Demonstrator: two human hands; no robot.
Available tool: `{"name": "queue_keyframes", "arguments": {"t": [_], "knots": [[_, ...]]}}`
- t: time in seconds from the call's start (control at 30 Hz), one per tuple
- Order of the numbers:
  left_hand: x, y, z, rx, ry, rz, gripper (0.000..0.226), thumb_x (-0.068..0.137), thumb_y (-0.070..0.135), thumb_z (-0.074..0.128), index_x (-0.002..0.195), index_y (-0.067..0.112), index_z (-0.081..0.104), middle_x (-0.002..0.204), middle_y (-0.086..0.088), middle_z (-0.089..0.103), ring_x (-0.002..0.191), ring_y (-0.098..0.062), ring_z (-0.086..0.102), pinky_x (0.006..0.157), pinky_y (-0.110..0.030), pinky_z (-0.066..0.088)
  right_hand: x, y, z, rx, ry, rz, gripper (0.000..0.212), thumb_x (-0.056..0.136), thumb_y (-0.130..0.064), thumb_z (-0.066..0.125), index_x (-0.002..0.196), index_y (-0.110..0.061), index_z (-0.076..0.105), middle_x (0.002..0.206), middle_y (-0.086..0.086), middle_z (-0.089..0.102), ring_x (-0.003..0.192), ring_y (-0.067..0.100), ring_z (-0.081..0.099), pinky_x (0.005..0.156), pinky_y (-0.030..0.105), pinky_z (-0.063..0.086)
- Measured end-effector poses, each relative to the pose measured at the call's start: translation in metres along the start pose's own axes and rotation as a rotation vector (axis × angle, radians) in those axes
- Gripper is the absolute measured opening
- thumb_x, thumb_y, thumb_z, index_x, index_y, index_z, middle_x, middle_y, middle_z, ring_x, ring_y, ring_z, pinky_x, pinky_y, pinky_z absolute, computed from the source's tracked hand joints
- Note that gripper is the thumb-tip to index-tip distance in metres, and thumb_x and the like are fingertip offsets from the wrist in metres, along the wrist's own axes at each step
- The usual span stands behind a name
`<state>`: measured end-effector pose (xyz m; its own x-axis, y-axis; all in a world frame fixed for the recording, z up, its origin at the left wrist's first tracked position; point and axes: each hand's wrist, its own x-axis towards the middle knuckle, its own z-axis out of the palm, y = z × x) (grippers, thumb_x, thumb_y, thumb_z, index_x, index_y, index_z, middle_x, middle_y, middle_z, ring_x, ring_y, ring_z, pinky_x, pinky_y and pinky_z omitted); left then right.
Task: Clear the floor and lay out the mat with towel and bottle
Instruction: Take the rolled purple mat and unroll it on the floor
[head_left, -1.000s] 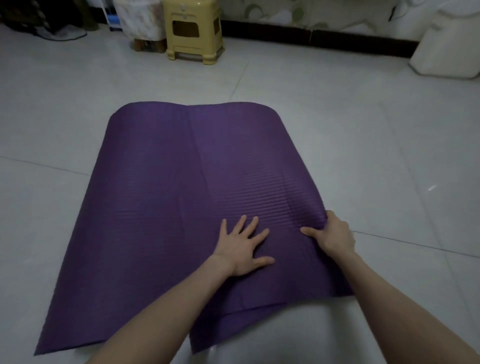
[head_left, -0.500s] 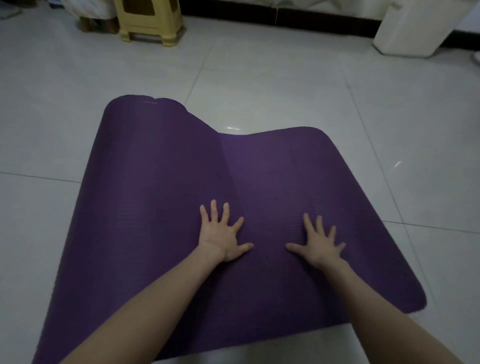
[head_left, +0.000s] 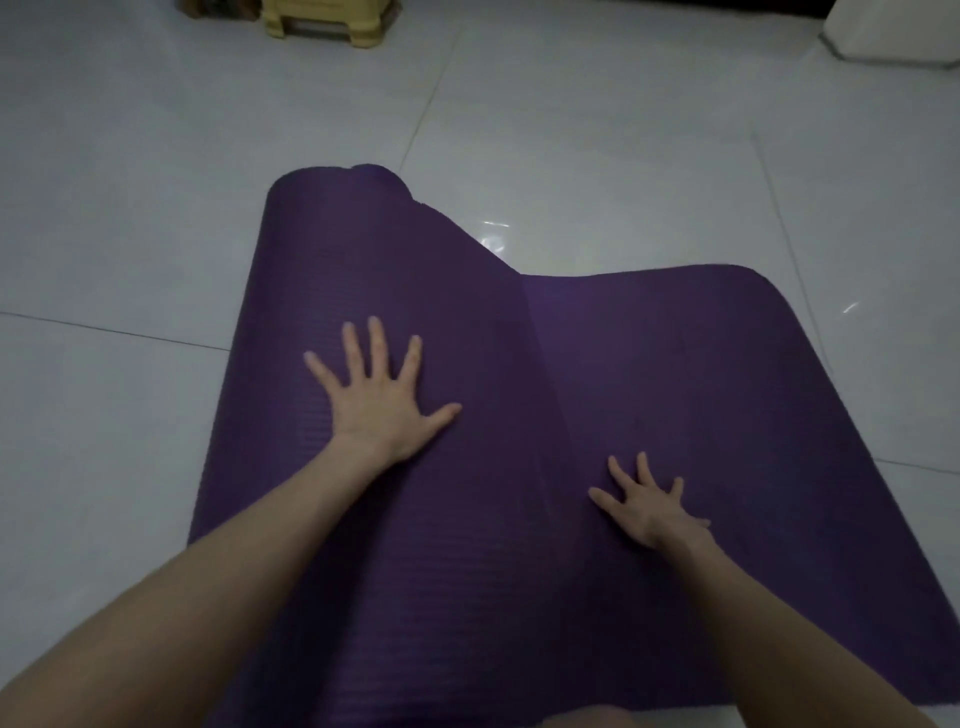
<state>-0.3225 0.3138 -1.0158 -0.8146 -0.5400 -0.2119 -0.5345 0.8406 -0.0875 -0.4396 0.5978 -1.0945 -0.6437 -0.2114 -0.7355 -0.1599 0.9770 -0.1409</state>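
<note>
Matt purple foam on glossy tile.
Mat (head_left: 675, 395): soft-looking foam or rubber, dull and matt all over, finely ribbed in close crosswise lines on the left fold, plainer and smoother-looking on the right spread. Floor (head_left: 597, 130): pale polished tiles, smooth, glossy enough to throw back bright light spots just beyond the mat's far edge, thin dark grout lines between. Stool (head_left: 322, 21) at the top edge: pale yellow moulded plastic, smooth with a slight sheen. White object (head_left: 898, 31) at the top right: smooth, matt-looking, material not clear.
</note>
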Motion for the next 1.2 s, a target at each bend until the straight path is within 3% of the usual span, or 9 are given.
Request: {"name": "queue_keyframes", "arguments": {"t": [0.17,0.3,0.47,0.57,0.67,0.87,1.0,1.07,1.2], "knots": [[-0.011,-0.001,0.009,-0.125,-0.124,0.008,0.087,0.082,0.075,0.024,0.149,0.031,-0.009,0.156,-0.01,-0.022,0.14,-0.042,-0.02,0.105,-0.068,-0.004,0.007,-0.063,-0.026,0.161,0.06,-0.196,0.08,0.088,-0.066,0.039,0.149,-0.036,-0.002,0.159,0.005,-0.012,0.142,0.044,-0.007,0.112,0.063,0.008],[-0.006,-0.003,0.0,-0.279,-0.248,0.172,0.067,0.094,0.051,0.035,0.151,0.026,0.008,0.16,-0.003,-0.007,0.145,-0.028,-0.008,0.113,-0.054,0.002,0.004,-0.115,-0.061,0.158,0.103,-0.347,0.074,0.092,-0.059,0.038,0.149,-0.035,-0.002,0.159,0.006,-0.01,0.141,0.046,-0.006,0.115,0.056,0.005],[-0.026,-0.03,-0.034,-0.646,0.018,0.19,0.046,0.094,0.002,0.041,0.14,0.009,0.041,0.154,-0.013,0.027,0.141,-0.024,0.027,0.113,-0.028,0.019,-0.02,-0.156,-0.077,0.153,0.093,-0.475,0.072,0.094,-0.056,0.037,0.15,-0.033,-0.002,0.159,0.008,-0.009,0.144,0.038,-0.004,0.117,0.049,-0.001],[-0.04,-0.065,-0.029,-0.448,0.08,0.164,0.055,0.094,0.021,0.051,0.146,0.013,0.031,0.155,-0.013,0.021,0.141,-0.026,0.022,0.111,-0.034,0.023,-0.031,-0.192,-0.07,0.155,0.082,-0.52,0.077,0.088,-0.066,0.039,0.147,-0.043,-0.005,0.158,-0.001,-0.016,0.142,0.043,-0.012,0.113,0.06,0.006],[-0.04,-0.091,-0.02,-0.323,-0.018,-0.026,0.088,0.086,0.057,0.051,0.151,0.014,0.01,0.158,-0.017,0.004,0.144,-0.029,0.01,0.114,-0.041,0.018,-0.033,-0.221,-0.069,0.119,0.059,-0.541,0.085,0.083,-0.069,0.044,0.146,-0.045,-0.007,0.158,-0.002,-0.019,0.141,0.044,-0.014,0.112,0.063,0.007],[-0.007,-0.113,-0.01,-0.65,-0.186,-0.44,0.121,0.063,0.088,0.041,0.148,0.024,-0.015,0.159,-0.014,-0.005,0.144,-0.035,0.004,0.112,-0.057,0.009,-0.015,-0.28,-0.088,0.002,0.073,-0.612,0.1,0.075,-0.07,0.057,0.146,-0.045,-0.009,0.158,-0.004,-0.019,0.141,0.045,-0.014,0.109,0.067,0.008],[0.022,-0.126,-0.001,-1.05,-0.253,-0.652,0.14,0.044,0.092,0.053,0.149,0.024,-0.009,0.155,-0.015,0.019,0.138,-0.034,0.028,0.113,-0.048,0.024,0.011,-0.303,-0.107,-0.057,0.096,-0.663,0.11,0.067,-0.071,0.063,0.146,-0.045,-0.008,0.158,-0.005,-0.018,0.142,0.04,-0.015,0.107,0.068,0.006],[0.029,-0.129,0.0,-1.228,-0.208,-0.709,0.14,0.04,0.089,0.061,0.149,0.018,0.009,0.147,-0.01,0.039,0.127,-0.029,0.045,0.106,-0.039,0.037,0.021,-0.312,-0.119,-0.081,0.109,-0.689,0.113,0.065,-0.071,0.065,0.146,-0.045,-0.008,0.158,-0.006,-0.018,0.142,0.038,-0.016,0.106,0.068,0.004],[0.034,-0.124,-0.007,-1.055,-0.093,-0.747,0.11,0.045,0.085,0.065,0.126,0.015,0.038,0.123,-0.008,0.056,0.106,-0.029,0.058,0.09,-0.042,0.048,0.037,-0.336,-0.136,-0.116,0.115,-0.717,0.114,0.063,-0.074,0.063,0.146,-0.045,-0.01,0.158,-0.004,-0.02,0.142,0.04,-0.016,0.107,0.069,0.003]]}}
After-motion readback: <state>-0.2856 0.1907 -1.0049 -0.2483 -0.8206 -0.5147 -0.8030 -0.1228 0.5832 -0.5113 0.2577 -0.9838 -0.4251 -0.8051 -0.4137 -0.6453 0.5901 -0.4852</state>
